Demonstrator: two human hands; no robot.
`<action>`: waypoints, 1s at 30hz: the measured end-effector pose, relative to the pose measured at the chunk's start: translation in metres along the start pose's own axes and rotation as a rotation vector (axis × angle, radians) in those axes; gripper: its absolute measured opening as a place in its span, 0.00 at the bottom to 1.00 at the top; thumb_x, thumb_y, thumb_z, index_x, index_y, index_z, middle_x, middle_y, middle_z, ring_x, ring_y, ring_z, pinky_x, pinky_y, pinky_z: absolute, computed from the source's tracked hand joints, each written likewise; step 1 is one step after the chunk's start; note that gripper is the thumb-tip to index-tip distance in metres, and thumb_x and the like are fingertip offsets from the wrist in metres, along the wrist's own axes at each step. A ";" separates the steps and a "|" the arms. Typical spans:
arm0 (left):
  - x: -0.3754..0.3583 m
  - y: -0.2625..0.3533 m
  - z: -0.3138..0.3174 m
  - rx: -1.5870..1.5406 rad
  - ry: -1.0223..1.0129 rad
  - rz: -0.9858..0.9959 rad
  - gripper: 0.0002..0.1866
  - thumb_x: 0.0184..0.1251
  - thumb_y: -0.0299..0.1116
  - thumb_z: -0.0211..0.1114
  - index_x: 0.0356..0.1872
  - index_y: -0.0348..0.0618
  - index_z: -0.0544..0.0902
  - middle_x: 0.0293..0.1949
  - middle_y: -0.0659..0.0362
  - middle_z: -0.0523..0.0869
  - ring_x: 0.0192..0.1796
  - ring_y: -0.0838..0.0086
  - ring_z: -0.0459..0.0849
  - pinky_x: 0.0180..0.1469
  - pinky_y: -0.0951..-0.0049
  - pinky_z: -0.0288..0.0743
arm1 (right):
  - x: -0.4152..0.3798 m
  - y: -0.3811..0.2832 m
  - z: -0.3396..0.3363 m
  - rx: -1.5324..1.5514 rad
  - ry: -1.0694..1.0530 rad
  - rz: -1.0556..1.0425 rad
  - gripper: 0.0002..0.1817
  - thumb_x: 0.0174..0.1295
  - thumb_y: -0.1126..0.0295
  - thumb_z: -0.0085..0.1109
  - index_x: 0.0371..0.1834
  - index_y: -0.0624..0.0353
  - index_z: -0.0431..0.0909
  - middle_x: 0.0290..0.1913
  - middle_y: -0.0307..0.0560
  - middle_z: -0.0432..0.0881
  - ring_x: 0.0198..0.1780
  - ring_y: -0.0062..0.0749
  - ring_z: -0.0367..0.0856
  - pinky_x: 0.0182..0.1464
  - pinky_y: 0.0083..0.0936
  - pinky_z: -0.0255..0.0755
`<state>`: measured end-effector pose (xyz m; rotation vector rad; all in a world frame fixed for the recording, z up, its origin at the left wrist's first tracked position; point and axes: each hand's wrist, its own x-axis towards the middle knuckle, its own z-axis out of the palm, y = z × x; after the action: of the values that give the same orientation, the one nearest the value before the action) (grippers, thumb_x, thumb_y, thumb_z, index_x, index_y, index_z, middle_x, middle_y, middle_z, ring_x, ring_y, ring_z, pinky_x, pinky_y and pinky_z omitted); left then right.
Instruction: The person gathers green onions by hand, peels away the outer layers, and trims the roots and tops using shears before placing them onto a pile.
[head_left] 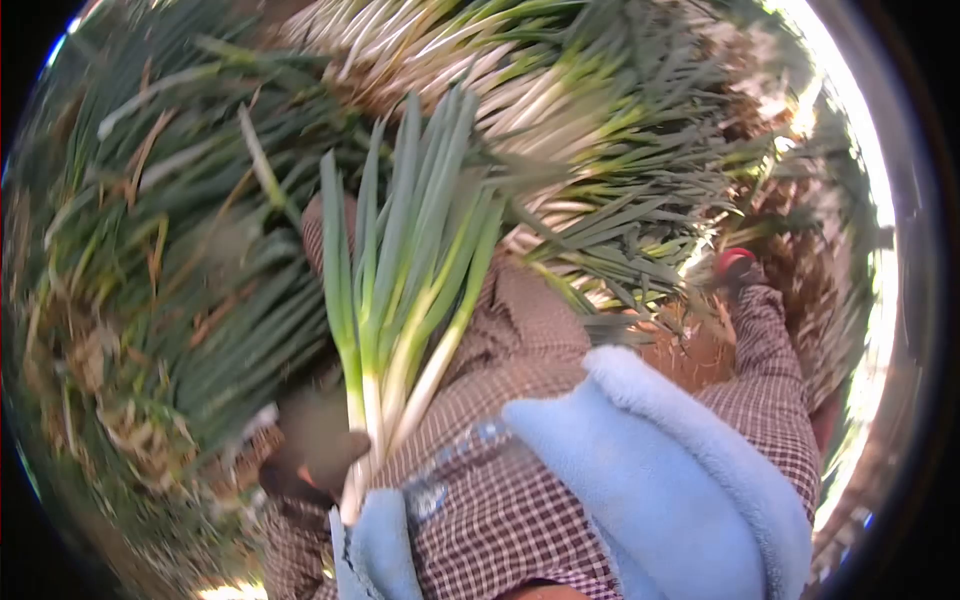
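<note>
A small bunch of green onions stands nearly upright in front of my body, green leaves up and white stems down. My left hand, in a dark glove and partly blurred, closes round the lower white stems. Farther off at the right, my right hand is in a dark glove beside the onion pile, with a red patch on it; its fingers are too small and unclear to read.
A heap of onions with long dark leaves fills the left. Another pile with white stems lies at the top centre and right. A light blue fuzzy cloth lies over my checked clothing. Dry straw-like debris is at the right.
</note>
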<state>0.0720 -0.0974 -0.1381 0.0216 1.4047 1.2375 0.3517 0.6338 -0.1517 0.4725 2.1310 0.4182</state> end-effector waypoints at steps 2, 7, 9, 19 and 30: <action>0.009 0.009 -0.002 0.036 0.057 -0.011 0.30 0.57 0.39 0.68 0.59 0.34 0.72 0.46 0.48 0.81 0.49 0.63 0.82 0.52 0.68 0.77 | -0.039 -0.133 -0.122 0.416 -0.028 -0.151 0.33 0.62 0.39 0.54 0.48 0.60 0.84 0.40 0.52 0.86 0.40 0.39 0.86 0.44 0.33 0.78; 0.028 0.045 0.003 0.155 0.140 0.020 0.30 0.57 0.39 0.69 0.59 0.34 0.71 0.46 0.48 0.81 0.49 0.62 0.82 0.52 0.67 0.77 | -0.085 -0.355 -0.249 1.762 -0.923 -0.822 0.44 0.66 0.34 0.46 0.72 0.62 0.61 0.66 0.63 0.71 0.63 0.43 0.76 0.66 0.43 0.71; 0.031 0.058 0.004 0.201 0.188 0.040 0.30 0.57 0.39 0.69 0.59 0.34 0.71 0.46 0.48 0.81 0.49 0.62 0.82 0.52 0.67 0.77 | -0.059 -0.420 -0.237 1.935 -1.326 -1.264 0.45 0.64 0.32 0.44 0.72 0.59 0.62 0.70 0.58 0.67 0.70 0.44 0.68 0.73 0.46 0.59; 0.048 0.151 0.008 0.588 0.472 0.202 0.31 0.56 0.38 0.69 0.59 0.34 0.71 0.46 0.46 0.82 0.49 0.60 0.82 0.52 0.66 0.77 | -0.081 -0.465 -0.350 2.582 -1.170 -1.717 0.25 0.69 0.47 0.55 0.59 0.53 0.74 0.48 0.35 0.82 0.48 0.20 0.79 0.53 0.27 0.74; 0.060 0.310 0.115 1.212 0.147 0.839 0.32 0.54 0.37 0.70 0.59 0.33 0.71 0.47 0.45 0.82 0.49 0.59 0.83 0.53 0.66 0.78 | -0.085 -0.208 -0.388 2.724 0.666 -1.831 0.24 0.68 0.49 0.54 0.59 0.54 0.73 0.49 0.42 0.81 0.47 0.30 0.81 0.51 0.29 0.78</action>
<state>-0.0543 0.1487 0.0533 1.4891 2.1827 0.8061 0.0391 0.3649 0.0258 0.4337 -0.6401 2.4587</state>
